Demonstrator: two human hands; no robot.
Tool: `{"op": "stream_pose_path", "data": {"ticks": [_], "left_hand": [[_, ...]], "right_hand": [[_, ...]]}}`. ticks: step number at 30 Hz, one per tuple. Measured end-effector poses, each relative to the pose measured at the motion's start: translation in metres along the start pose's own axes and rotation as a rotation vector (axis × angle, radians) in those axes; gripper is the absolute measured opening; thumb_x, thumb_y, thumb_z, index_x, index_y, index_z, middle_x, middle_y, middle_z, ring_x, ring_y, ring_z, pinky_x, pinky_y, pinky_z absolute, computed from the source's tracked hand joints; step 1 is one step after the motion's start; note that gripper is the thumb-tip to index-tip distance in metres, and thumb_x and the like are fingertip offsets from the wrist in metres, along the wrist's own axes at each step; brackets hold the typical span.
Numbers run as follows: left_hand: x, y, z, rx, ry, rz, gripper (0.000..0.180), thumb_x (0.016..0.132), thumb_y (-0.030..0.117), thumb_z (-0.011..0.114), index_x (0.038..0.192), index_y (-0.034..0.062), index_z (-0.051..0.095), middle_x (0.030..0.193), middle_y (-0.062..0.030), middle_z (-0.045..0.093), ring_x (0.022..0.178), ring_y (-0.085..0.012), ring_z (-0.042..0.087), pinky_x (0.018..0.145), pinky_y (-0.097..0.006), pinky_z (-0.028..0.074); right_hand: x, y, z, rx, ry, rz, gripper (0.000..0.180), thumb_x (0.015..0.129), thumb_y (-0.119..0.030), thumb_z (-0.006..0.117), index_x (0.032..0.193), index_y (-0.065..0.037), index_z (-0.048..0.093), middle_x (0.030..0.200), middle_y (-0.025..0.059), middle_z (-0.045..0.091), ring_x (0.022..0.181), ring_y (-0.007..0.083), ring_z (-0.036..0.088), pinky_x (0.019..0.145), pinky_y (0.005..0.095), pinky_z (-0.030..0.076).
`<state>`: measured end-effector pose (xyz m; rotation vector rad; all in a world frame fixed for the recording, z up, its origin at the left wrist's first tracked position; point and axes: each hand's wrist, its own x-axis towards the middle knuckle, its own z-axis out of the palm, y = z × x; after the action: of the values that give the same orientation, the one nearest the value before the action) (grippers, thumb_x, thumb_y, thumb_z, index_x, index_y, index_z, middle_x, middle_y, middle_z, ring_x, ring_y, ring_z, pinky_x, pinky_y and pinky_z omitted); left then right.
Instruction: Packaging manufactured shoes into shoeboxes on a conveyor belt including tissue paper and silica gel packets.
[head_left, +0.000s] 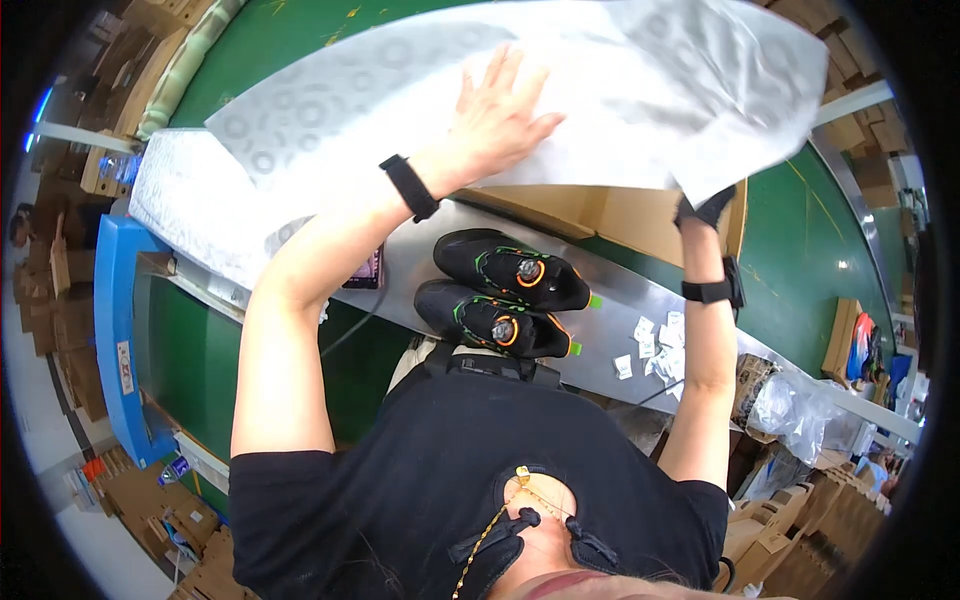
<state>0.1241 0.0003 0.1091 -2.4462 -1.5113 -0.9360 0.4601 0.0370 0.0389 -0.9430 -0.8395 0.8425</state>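
A large sheet of white wrapping paper (620, 110) with faint grey rings spreads across the far side, creased at its right end. My left hand (505, 120) lies on it, fingers spread. My right hand (708, 208), in a black glove, is at the sheet's lower right edge; the paper hides its fingers, so its grip cannot be made out. Under the sheet an open cardboard box (640, 218) shows in part. A pair of black shoes, the upper shoe (505, 268) and the lower shoe (480, 318), with orange-ringed dials and green tabs, rests on the metal surface nearer me.
Several small white packets (662, 345) lie right of the shoes. A dark-screened device (366, 270) with a cable sits left of them. More white paper (185, 200) is at the left, near a blue frame (122, 340). Clear plastic bags (795, 410) hang at the right.
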Motion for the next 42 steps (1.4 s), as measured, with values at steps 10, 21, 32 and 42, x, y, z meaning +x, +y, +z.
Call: {"op": "stream_pose_path", "data": {"ticks": [10,21,32,42], "left_hand": [[-0.095,-0.123,0.049,0.368,-0.350,-0.394,0.059,0.081,0.050,0.049,0.129,0.0170,0.040,0.135,-0.0218,0.029,0.128,-0.0393,0.020,0.093,-0.068,0.014],[-0.105,-0.131,0.072,-1.406,-0.377,-1.361,0.045,0.075,0.020,0.070,0.105,-0.0086,0.053,0.098,-0.0153,0.061,0.084,-0.0218,0.062,0.073,-0.031,0.050],[-0.101,-0.080,0.105,-1.002,-0.320,-1.064,0.042,0.079,0.035,0.062,0.092,-0.0049,0.058,0.080,-0.0070,0.060,0.068,-0.0114,0.051,0.061,-0.026,0.042],[-0.114,-0.144,0.101,-0.835,-0.056,-0.863,0.032,0.078,0.028,0.062,0.087,-0.0021,0.062,0.072,-0.0048,0.061,0.066,-0.0096,0.051,0.059,-0.026,0.042]], "right_hand": [[0.030,-0.019,-0.188,-0.055,0.513,-0.185,0.033,0.086,-0.019,0.043,0.106,0.006,0.054,0.104,0.0139,0.058,0.092,0.0241,0.056,0.083,0.0343,0.045],[-0.084,-0.029,-0.218,-0.427,0.624,0.180,0.032,0.084,-0.036,0.052,0.100,-0.008,0.055,0.086,0.0061,0.058,0.081,0.0189,0.055,0.069,0.0261,0.042],[-0.293,-0.041,0.035,-1.414,-1.034,-0.649,0.015,0.065,-0.013,0.060,0.077,-0.004,0.062,0.074,0.0055,0.057,0.096,0.0302,0.050,0.087,0.0570,0.033],[-0.246,-0.082,0.087,-1.378,-1.127,-0.527,0.013,0.064,-0.024,0.059,0.059,-0.013,0.063,0.059,0.0032,0.057,0.088,0.0277,0.053,0.084,0.0565,0.032]]}}
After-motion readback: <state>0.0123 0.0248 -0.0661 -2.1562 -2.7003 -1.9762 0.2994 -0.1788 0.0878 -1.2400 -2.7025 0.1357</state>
